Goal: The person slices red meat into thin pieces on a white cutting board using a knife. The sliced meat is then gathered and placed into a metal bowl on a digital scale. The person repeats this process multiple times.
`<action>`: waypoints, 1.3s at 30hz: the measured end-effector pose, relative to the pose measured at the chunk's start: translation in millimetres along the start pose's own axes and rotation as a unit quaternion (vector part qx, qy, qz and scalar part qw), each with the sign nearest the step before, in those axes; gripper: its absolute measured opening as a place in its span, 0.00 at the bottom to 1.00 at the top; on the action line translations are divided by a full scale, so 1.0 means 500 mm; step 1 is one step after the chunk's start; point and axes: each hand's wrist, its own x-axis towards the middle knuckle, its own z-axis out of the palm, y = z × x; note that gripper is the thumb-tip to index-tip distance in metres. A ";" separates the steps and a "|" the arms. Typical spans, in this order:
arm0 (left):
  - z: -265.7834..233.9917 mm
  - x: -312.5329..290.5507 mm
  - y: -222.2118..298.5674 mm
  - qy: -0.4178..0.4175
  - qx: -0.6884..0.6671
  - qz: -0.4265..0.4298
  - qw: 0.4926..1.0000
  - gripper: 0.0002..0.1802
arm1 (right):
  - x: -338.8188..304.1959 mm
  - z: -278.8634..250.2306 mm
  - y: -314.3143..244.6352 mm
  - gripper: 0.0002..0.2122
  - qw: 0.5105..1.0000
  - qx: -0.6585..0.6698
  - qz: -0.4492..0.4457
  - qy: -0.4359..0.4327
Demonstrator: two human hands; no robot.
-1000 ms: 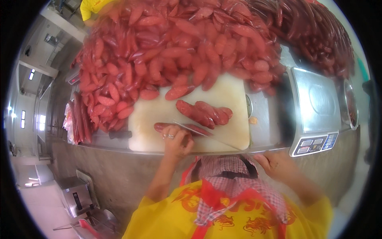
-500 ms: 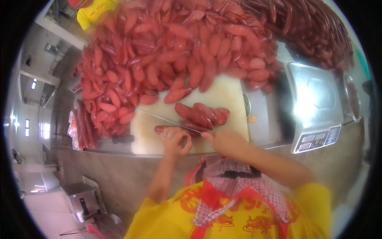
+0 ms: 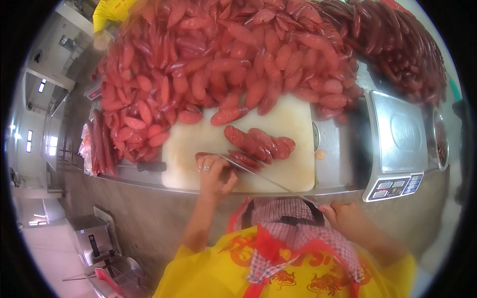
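Note:
My left hand (image 3: 216,176), a ring on one finger, is closed on the near end of a dark red sausage (image 3: 199,155) lying on the white cutting board (image 3: 189,139). My right hand (image 3: 340,215) grips the handle of a long thin knife (image 3: 273,183) beyond the board's near right edge. The blade slants up to the left, its tip by my left fingers at the sausage. Right of the tip lie a few cut slices (image 3: 244,160). Just behind them, a row of overlapping oval slices (image 3: 259,144) rests on the board.
A large heap of sliced sausage (image 3: 213,59) rises behind the board. Whole sausages (image 3: 392,44) are piled at far right, with more (image 3: 102,144) at left. A digital scale (image 3: 397,134) and a metal bowl (image 3: 440,134) stand right. A person in yellow (image 3: 113,11) is at far left.
My right hand has drawn the knife back toward me and to the right, off the board's near edge. My left hand stays on the sausage. The whole view has shifted slightly.

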 end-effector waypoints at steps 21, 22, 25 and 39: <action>-0.020 -0.010 -0.027 0.034 -0.012 -0.018 0.999 0.14 | 0.095 0.040 -0.064 0.28 0.998 0.047 -0.049 -0.007; -0.019 -0.010 -0.027 0.031 -0.011 -0.020 0.999 0.15 | 0.075 0.033 -0.061 0.28 0.998 0.033 -0.050 0.003; -0.020 -0.013 -0.027 0.031 -0.005 -0.025 0.999 0.15 | 0.032 0.009 -0.046 0.27 0.999 -0.023 -0.004 -0.032; -0.028 -0.007 -0.035 0.038 -0.012 -0.009 0.999 0.13 | 0.268 0.118 -0.179 0.27 0.980 0.018 -0.195 0.035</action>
